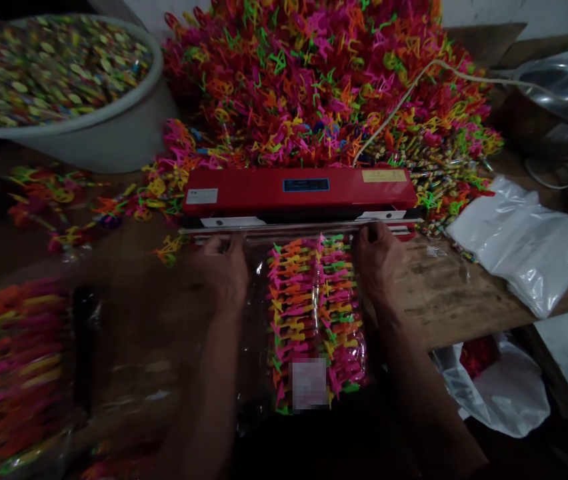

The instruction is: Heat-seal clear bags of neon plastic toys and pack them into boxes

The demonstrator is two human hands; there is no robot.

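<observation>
the left hand [225,267] is blurry. a fuzzy square [309,385] hides a bit of the clear bag [317,300]. the words [306,185] on the red machine [249,190] are too small to read. the left edge cuts off the big tub [127,143] and a blurry pack [19,373].

A clear bag [315,288] is filled with two columns of pink, orange, yellow and green plastic pieces [291,312]; its far end is stretched flat along the front of a long, red sealing machine [259,189].
</observation>
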